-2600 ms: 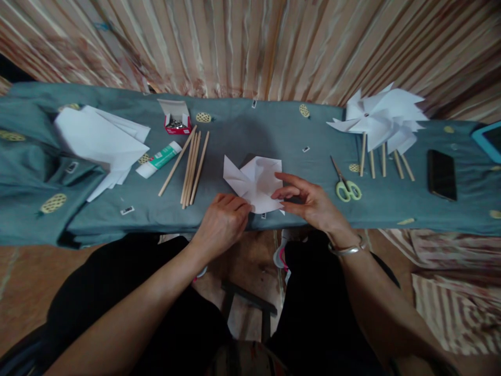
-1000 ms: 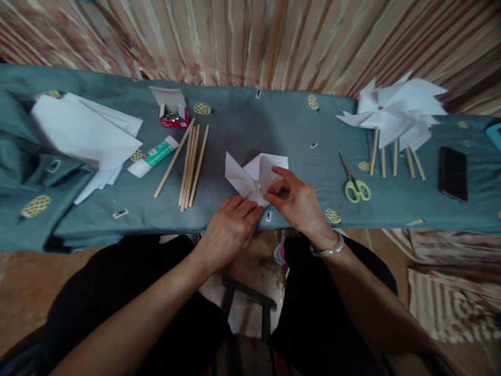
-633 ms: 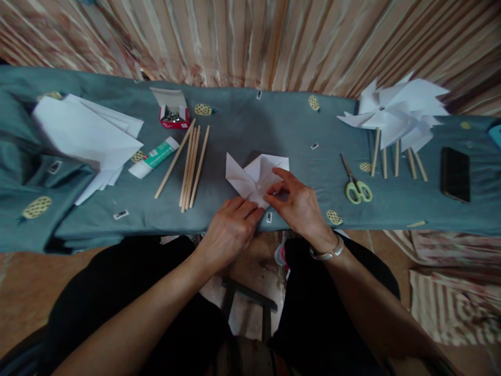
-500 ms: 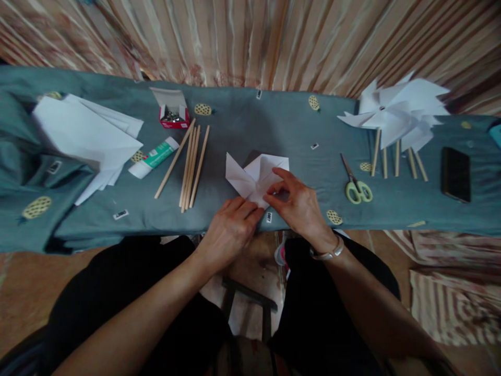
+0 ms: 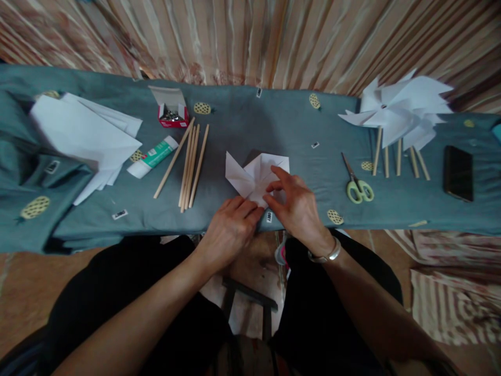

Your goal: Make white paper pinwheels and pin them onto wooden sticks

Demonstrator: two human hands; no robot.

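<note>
A partly folded white paper pinwheel (image 5: 255, 180) lies in front of me near the table's front edge, with one pointed flap standing up at its left. My left hand (image 5: 233, 224) is closed at its near edge, fingers bent and pressed together on the paper. Over the right half of the paper is my right hand (image 5: 295, 206), its thumb and forefinger spread apart. Nothing shows between those fingers. The fingertips of both hands cover part of the pinwheel's near and right side.
Left of the paper lie several wooden sticks (image 5: 188, 167), a glue tube (image 5: 153, 156), an open red box (image 5: 173, 116) of small metal pieces and white paper sheets (image 5: 86, 128). To the right are green-handled scissors (image 5: 358, 189), finished pinwheels (image 5: 407, 104) on sticks and a phone (image 5: 457, 173).
The fingers of my right hand have opened a little and drawn slightly away from the paper. My left hand and the pinwheel stay in place.
</note>
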